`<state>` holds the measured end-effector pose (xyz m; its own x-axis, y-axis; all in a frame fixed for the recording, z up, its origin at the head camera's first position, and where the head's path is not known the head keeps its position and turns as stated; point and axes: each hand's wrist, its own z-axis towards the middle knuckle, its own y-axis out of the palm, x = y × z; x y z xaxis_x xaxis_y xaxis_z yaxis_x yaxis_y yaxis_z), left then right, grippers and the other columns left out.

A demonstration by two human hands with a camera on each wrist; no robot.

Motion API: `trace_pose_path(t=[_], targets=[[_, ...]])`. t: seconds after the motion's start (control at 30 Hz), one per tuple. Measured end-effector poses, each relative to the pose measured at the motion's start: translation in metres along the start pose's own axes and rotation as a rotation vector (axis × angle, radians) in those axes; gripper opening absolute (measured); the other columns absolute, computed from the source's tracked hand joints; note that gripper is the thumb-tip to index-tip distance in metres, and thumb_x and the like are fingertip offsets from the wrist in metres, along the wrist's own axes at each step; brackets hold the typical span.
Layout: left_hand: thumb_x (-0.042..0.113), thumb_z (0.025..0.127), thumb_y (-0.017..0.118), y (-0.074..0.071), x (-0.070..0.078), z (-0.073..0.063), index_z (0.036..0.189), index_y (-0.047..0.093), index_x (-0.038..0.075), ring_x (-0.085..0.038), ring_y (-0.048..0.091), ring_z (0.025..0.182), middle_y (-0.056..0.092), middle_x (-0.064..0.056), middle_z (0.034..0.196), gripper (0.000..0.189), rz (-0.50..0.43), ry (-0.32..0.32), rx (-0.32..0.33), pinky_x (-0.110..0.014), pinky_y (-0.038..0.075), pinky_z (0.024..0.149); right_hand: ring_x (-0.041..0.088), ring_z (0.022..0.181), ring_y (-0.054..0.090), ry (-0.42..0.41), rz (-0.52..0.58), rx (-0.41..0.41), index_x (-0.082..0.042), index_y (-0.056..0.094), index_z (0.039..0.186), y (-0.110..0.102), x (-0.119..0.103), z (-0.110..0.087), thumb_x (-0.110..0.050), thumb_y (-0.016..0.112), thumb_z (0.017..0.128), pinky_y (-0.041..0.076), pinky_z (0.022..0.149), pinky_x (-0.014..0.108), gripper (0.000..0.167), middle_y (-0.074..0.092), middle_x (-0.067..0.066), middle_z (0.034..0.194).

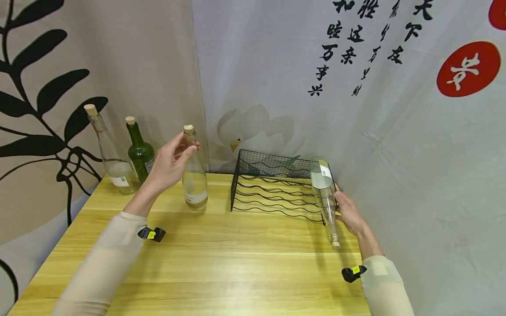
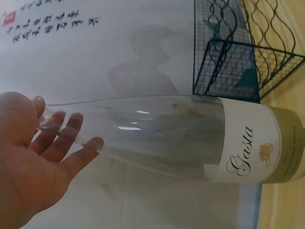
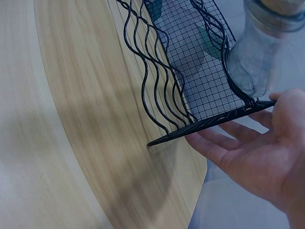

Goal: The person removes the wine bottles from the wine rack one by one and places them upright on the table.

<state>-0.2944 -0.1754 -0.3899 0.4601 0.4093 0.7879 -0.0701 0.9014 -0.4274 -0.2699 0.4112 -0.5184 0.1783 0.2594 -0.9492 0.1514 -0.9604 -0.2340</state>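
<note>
Gripping upright bottle (image 1: pixel 195 182) by neck, left hand (image 1: pixel 169 164); right hand (image 1: pixel 348 213) grips rack (image 1: pixel 276 169) side. Lying bottle (image 1: pixel 326 191) beside right hand could slide if rack tips.

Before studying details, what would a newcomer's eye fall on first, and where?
Probably the clear bottle lying on the right end of the wire rack, its corked neck overhanging the front, the right hand beside it. Next, the left hand grips an upright bottle by the neck, left of the rack. A red oval stands out, upper right in the head view.
</note>
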Motion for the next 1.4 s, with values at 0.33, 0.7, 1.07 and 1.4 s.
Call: trace_pose_path(t=[0.33,0.7,1.07,1.4], targets=[[0.036,0.120,0.058,-0.014,-0.020,0.009,0.144,0.068,0.011,-0.033,0.071,0.140,0.076,-0.016,0.142,0.037,0.070,-0.038,0.039,-0.041,0.061,0.119,0.040,0.152,0.048,0.007,-0.010,0.005,-0.006,0.004,0.183,-0.002,0.002,0.002,-0.051,0.018,0.124,0.034,0.134,0.077,0.075,0.015,0.030,0.186],[0.048,0.118,0.057,-0.025,-0.041,0.015,0.151,0.064,0.019,-0.030,0.067,0.147,0.073,-0.012,0.148,0.045,0.050,-0.120,0.062,-0.059,0.054,0.126,0.063,0.167,0.024,0.013,0.016,-0.002,-0.006,-0.002,0.182,-0.001,0.003,0.002,-0.049,0.020,0.124,0.028,0.135,0.080,0.075,0.000,0.028,0.189],[0.049,0.117,0.058,-0.032,-0.056,0.024,0.151,0.067,0.018,-0.032,0.066,0.147,0.073,-0.013,0.149,0.047,0.077,-0.142,0.132,-0.059,0.053,0.127,0.061,0.166,0.027,0.003,0.016,-0.005,-0.005,0.000,0.182,-0.002,0.002,0.003,-0.050,0.019,0.124,0.028,0.135,0.079,0.076,0.002,0.028,0.189],[0.048,0.117,0.060,-0.036,-0.069,0.027,0.144,0.072,0.020,-0.026,0.070,0.138,0.075,-0.009,0.145,0.041,0.111,-0.177,0.199,-0.052,0.057,0.123,0.061,0.167,0.027,0.006,0.020,-0.009,-0.004,-0.003,0.182,-0.002,0.001,0.003,-0.048,0.019,0.125,0.029,0.136,0.077,0.075,0.002,0.028,0.189]])
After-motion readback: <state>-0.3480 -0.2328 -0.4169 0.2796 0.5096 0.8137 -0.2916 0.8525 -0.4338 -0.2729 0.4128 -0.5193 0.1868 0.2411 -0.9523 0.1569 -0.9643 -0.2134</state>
